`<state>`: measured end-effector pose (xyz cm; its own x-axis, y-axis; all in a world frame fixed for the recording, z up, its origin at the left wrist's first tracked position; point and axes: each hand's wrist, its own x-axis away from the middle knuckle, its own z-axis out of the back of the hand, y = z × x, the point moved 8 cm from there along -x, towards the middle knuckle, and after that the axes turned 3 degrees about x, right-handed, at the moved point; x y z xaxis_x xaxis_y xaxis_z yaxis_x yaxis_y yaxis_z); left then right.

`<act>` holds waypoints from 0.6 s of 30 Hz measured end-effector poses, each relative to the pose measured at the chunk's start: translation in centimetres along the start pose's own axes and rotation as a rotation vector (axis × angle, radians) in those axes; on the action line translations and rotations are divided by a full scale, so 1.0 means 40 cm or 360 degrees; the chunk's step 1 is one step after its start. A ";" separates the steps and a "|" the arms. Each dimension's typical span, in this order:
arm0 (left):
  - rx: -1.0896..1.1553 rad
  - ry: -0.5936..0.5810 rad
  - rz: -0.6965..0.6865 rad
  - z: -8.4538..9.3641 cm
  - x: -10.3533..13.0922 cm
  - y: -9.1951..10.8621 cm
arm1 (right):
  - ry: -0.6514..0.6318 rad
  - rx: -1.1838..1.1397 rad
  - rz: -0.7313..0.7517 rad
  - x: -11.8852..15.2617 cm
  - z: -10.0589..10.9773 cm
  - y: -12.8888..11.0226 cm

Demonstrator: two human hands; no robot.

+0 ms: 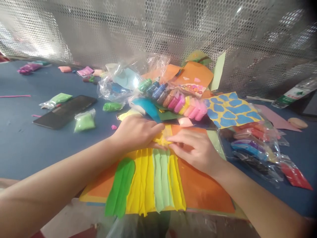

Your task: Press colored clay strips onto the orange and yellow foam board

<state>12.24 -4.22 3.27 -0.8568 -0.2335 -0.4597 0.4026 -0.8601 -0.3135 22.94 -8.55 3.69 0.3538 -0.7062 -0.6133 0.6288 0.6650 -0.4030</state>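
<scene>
My left hand (138, 132) and my right hand (193, 145) meet over the top of an orange sheet (205, 185). Between them, both sets of fingers pinch a small lump of yellow modelling clay (162, 138); whether a clear wrapper surrounds it I cannot tell. Below the hands, flattened clay strips lie side by side on the sheet: a green strip (120, 188) on the left, wide yellow strips (141, 181), pale green strips (162, 181) and another yellow strip (177, 185). Their lower ends reach the sheet's front edge.
Wrapped clay sticks (183, 104) in several colours lie behind the hands. At right are a blue-and-yellow patterned sheet (232, 109), bagged clay (257, 145) and a plastic bottle (296, 92). A dark phone (65, 112) and green clay packets (84, 121) sit left. Perforated metal (123, 29) stands behind.
</scene>
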 end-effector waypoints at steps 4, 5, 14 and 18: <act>-0.0040 0.0004 -0.0049 0.009 -0.002 0.020 | -0.0031 -0.0059 0.0052 -0.003 -0.005 -0.013; -0.0050 0.0023 -0.0067 0.013 -0.002 0.025 | -0.0009 -0.0056 -0.0004 -0.003 -0.004 -0.008; 0.0054 0.0231 -0.0029 0.037 0.009 0.013 | -0.0077 0.0037 0.0032 0.013 -0.024 -0.024; 0.0083 0.0205 -0.0059 0.028 0.010 0.022 | -0.0047 0.0083 0.0081 0.014 -0.015 -0.035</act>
<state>11.90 -5.58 3.72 -0.8210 -0.1441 -0.5524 0.3513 -0.8902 -0.2899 21.83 -9.73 3.50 0.4060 -0.6793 -0.6113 0.6446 0.6870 -0.3354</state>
